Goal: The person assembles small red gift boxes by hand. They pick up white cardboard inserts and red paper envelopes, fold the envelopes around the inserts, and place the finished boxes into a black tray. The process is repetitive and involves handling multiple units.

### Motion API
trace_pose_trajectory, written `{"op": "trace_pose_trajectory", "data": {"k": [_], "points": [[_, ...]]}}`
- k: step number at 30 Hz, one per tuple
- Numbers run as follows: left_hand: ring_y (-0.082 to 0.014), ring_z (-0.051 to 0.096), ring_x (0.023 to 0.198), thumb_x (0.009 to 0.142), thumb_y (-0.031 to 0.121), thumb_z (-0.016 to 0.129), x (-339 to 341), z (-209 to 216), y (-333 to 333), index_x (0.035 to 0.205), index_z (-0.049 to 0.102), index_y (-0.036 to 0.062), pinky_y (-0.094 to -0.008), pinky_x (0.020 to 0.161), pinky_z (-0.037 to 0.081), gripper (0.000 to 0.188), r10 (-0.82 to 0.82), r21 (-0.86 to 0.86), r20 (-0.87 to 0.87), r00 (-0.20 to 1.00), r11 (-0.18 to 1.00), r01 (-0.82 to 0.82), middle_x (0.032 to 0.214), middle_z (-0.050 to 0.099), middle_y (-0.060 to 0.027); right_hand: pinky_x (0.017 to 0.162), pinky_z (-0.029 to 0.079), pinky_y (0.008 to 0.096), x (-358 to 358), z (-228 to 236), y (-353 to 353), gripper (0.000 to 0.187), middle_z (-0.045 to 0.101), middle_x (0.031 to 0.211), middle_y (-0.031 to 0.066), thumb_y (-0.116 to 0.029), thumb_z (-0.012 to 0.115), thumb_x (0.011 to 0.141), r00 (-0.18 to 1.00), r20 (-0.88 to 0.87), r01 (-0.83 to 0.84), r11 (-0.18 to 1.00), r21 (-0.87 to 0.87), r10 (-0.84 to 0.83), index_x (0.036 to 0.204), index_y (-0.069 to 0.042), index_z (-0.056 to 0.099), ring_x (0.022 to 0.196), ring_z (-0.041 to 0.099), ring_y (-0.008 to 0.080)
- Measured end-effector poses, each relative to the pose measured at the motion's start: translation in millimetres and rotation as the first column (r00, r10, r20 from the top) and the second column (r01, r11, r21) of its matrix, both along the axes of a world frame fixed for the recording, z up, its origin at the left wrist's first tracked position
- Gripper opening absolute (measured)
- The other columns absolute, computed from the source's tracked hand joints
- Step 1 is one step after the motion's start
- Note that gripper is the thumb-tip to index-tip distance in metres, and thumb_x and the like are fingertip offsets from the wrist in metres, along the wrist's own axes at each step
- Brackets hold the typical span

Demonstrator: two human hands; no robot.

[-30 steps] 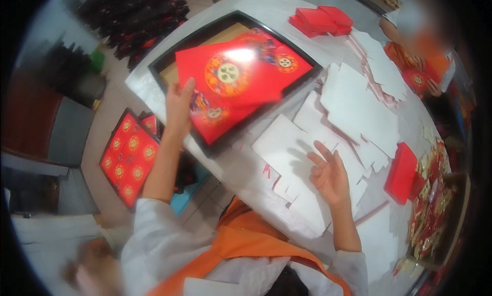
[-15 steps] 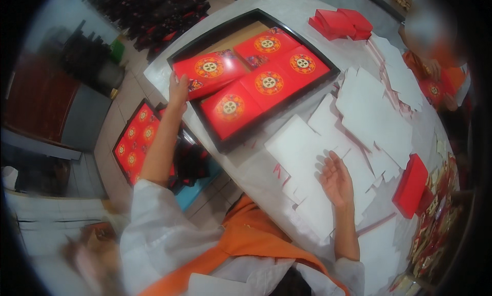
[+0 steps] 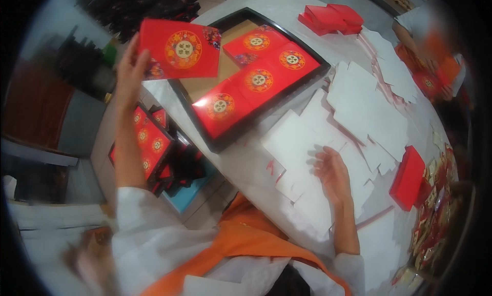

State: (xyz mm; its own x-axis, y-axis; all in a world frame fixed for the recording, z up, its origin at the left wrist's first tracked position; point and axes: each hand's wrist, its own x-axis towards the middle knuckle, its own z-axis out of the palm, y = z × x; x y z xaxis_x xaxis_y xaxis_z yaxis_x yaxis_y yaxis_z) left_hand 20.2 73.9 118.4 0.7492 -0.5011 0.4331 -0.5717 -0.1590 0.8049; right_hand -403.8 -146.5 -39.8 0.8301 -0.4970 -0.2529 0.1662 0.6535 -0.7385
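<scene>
- Left hand point(image 3: 129, 70): raised above the table's near-left corner, fingers and thumb clamped on the left edge of a red box lid point(image 3: 180, 48); the lid was held in the air, face toward the camera, showing a round gold medallion at centre and patterned corners.
- Right hand point(image 3: 332, 172): flat, palm down, fingers spread apart, resting on white flat cardboard blanks point(image 3: 307, 142); it gripped nothing.
- Black tray point(image 3: 223, 143): lay on the table just right of the lifted lid, holding four red medallion boxes point(image 3: 259, 80) side by side; a bare brown patch of tray floor point(image 3: 205, 83) showed at its upper-left part, just below the held lid.
- Table point(image 3: 256, 168): pale top, largely covered by overlapping white blanks reaching toward the far right.
- Stack of plain red lids point(image 3: 330, 18): at the far edge of the table, well apart from both hands.
- Single red box point(image 3: 407, 177): lay right of the right hand, near it but not touching.
- Second black tray of red boxes point(image 3: 146, 142): stood below table level at left, beside the left forearm.
- Another person point(image 3: 430, 44): at the far right of the table, wearing white and orange, hands among red pieces.
- Floor: grey, with dark stacked goods at upper left.
</scene>
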Motion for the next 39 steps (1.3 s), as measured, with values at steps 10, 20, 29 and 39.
{"op": "trace_pose_trajectory", "data": {"k": [10, 20, 29, 39], "points": [[-0.0191, 0.053, 0.103, 0.085, 0.016, 0.055, -131, 39, -96, 0.125, 0.045, 0.0054, -0.0297, 0.077, 0.05, 0.043, -0.901, 0.513, -0.269, 0.34, 0.165, 0.843, 0.126, 0.046, -0.0133, 0.1, 0.03, 0.0342, 59, 95, 47, 0.087, 0.038, 0.13, 0.0154, -0.011, 0.069, 0.072, 0.989, -0.009, -0.128, 0.807, -0.576, 0.15, 0.138, -0.005, 0.013, 0.121, 0.038, 0.024], [-0.0226, 0.042, 0.118, 0.084, 0.021, 0.054, -194, -89, -65, 0.134, 0.027, 0.004, -0.0346, 0.097, 0.033, 0.059, -0.275, -0.209, -0.595, 0.755, 0.96, 0.184, 0.129, 0.041, -0.0131, 0.084, 0.048, 0.0337, 65, 75, 15, 0.037, 0.051, 0.115, 0.008, -0.016, 0.054, 0.086, 0.867, 0.159, 0.451, 0.879, 0.154, -0.473, 0.119, -0.003, 0.041, 0.102, 0.053, 0.017], [-0.0169, 0.058, 0.076, 0.08, 0.014, 0.063, -134, -61, -54, 0.133, 0.022, 0.0022, -0.0266, 0.063, 0.05, 0.068, -0.098, -0.393, -0.537, 0.838, 0.908, -0.145, 0.101, 0.054, -0.0148, 0.082, 0.045, 0.0296, 111, 44, 28, 0.047, 0.051, 0.113, 0.0103, -0.026, 0.05, 0.09, 0.988, 0.069, 0.149, 0.969, -0.199, -0.137, 0.125, -0.002, 0.032, 0.096, 0.054, 0.0163], [-0.0231, 0.061, 0.08, 0.08, 0.01, 0.062, 43, -99, -4, 0.128, 0.027, -0.0017, -0.0359, 0.062, 0.054, 0.06, 0.18, -0.119, -0.627, 0.758, 0.94, -0.321, 0.102, 0.055, -0.0169, 0.075, 0.049, 0.029, 80, -18, -12, 0.031, 0.054, 0.097, 0.0135, -0.014, 0.04, 0.092, 0.981, -0.014, 0.19, 0.97, -0.151, -0.195, 0.118, 0.004, 0.039, 0.084, 0.056, 0.0175]]}}
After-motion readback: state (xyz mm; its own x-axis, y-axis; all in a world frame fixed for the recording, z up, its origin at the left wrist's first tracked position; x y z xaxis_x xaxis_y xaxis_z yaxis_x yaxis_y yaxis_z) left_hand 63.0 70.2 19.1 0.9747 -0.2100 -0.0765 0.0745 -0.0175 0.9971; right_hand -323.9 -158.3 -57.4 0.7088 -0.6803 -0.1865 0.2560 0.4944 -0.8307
